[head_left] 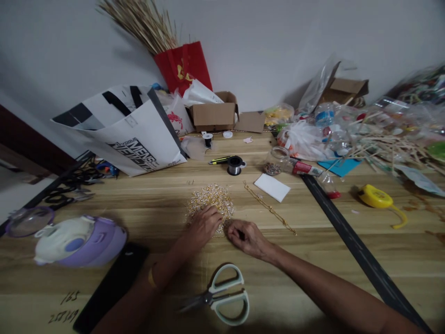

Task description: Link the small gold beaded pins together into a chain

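A loose pile of small gold and clear beads [212,195] lies on the wooden table. My left hand [203,227] rests on the near side of this pile, its fingers bent and pressed together among the beads; whatever the fingertips hold is hidden. At the pile's right edge, my right hand [248,239] is closed in a pinch, and I cannot make out what is in it. A thin gold chain [271,211] stretches across the wood beyond my right hand. Scissors with pale green handles [231,297] lie in front of me, blades pointing left.
Behind the pile are a wire spool [235,166], a yellow-black cutter knife [219,160] and a white card [272,187]. A purple-and-white bottle [81,241] and a black phone-like slab [113,287] lie left. A yellow tape measure [375,196] lies right, near cluttered plastic bottles and bags.
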